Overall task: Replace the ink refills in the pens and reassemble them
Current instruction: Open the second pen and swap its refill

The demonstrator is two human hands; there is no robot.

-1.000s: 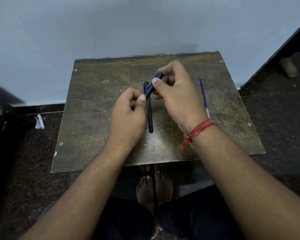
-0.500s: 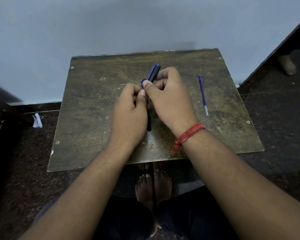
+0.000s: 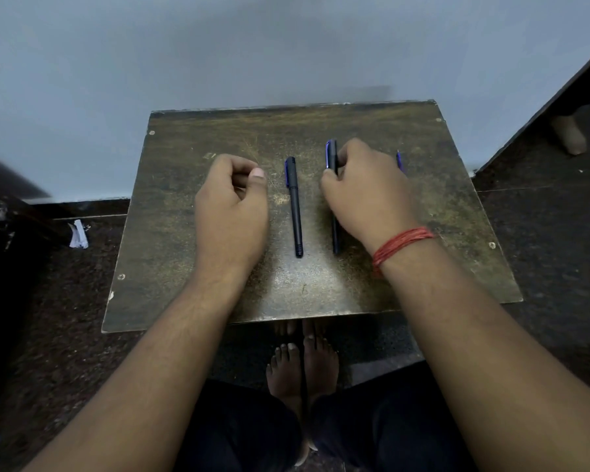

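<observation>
Pens lie side by side at the frame's centre: one capped pen (image 3: 295, 206) rests free on the table (image 3: 184, 206), a second pen (image 3: 332, 161) sits under the right hand (image 3: 365, 195), whose curled fingers pinch it. The left hand (image 3: 232, 206) hovers loosely curled, holding nothing. A loose refill (image 3: 399, 160) peeks out right of centre. Best to set the held pen down parallel and let go gently so it does not roll.

Two dark pens lie lengthwise on the worn table (image 3: 191, 267) — one pen (image 3: 295, 206) alone between the hands, the other pen (image 3: 333, 185) pinched by the right hand (image 3: 365, 195) (red thread (image 3: 401, 245) at the wrist); the left hand (image 3: 232, 212) is loosely curled, holding nothing.
</observation>
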